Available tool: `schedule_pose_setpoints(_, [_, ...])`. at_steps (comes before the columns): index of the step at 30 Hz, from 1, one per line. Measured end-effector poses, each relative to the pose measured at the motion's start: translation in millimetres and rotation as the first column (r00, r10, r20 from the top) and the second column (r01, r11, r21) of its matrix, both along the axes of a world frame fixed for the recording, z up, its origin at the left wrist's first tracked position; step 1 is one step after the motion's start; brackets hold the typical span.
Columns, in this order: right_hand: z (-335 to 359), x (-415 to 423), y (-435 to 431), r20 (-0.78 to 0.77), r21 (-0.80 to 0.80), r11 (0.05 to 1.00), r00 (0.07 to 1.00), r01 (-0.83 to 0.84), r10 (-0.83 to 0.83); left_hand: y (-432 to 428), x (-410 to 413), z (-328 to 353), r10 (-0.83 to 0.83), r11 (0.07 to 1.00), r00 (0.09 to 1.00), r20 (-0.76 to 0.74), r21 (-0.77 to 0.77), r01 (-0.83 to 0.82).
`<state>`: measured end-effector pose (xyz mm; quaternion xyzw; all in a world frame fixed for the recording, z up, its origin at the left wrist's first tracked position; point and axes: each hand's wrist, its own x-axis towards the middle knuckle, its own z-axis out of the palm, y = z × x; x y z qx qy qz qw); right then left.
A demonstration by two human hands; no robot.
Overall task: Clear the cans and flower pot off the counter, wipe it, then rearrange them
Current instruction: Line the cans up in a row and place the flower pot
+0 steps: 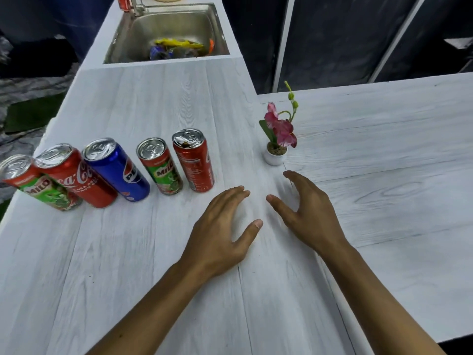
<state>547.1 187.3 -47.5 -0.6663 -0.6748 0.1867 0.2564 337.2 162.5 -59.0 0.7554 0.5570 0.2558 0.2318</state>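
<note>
Five cans (120, 172) stood in a row on the white bench (153, 252), the flower pot (275, 156) just beyond. Both hands, left (220, 226) and right (307, 213), were spread open, each grip empty. Best to lift the pot by its base.

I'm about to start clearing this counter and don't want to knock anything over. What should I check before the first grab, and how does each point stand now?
1. Both hands free: ok. The left hand and right hand are open and hold nothing.
2. Cans upright: ok. All five stand in a row, from the Milo can at the left edge to the red can nearest the hands.
3. Flower pot upright and apart from the cans: ok.
4. Cans empty or full: cannot tell.
5. Cloth at hand for wiping: not ok, none in view.
6. Sink free as a drop-off spot: not ok, wrappers lie in it.
</note>
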Motion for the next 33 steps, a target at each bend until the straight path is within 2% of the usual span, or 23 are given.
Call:
schedule_pose_setpoints(9, [-5.8, 25.8, 39.1, -0.018, 0.019, 0.999, 0.999, 0.034, -0.033, 17.7, 19.5, -10.5, -0.099, 0.995, 0.992, -0.077, -0.030, 0.097])
schedule_pose_setpoints(15, [-16.1, 29.7, 63.1, -0.013, 0.034, 0.999, 0.999, 0.038, -0.038, 27.1, 26.3, -19.9, -0.150, 0.988, 0.984, -0.099, 0.023, 0.153])
schedule_pose_setpoints(23, [-21.0, 27.7, 88.0, -0.061, 0.061, 0.998, 0.998, 0.026, -0.022, 32.0, 27.4, -32.1, -0.201, 0.974, 0.953, -0.225, 0.062, 0.220])
schedule_pose_setpoints(33, [-32.8, 18.2, 108.6, -0.181, 0.086, 0.996, 0.983, 0.033, -0.017, 33.4, 28.0, -34.8, -0.196, 0.973, 0.952, -0.236, 0.070, 0.218])
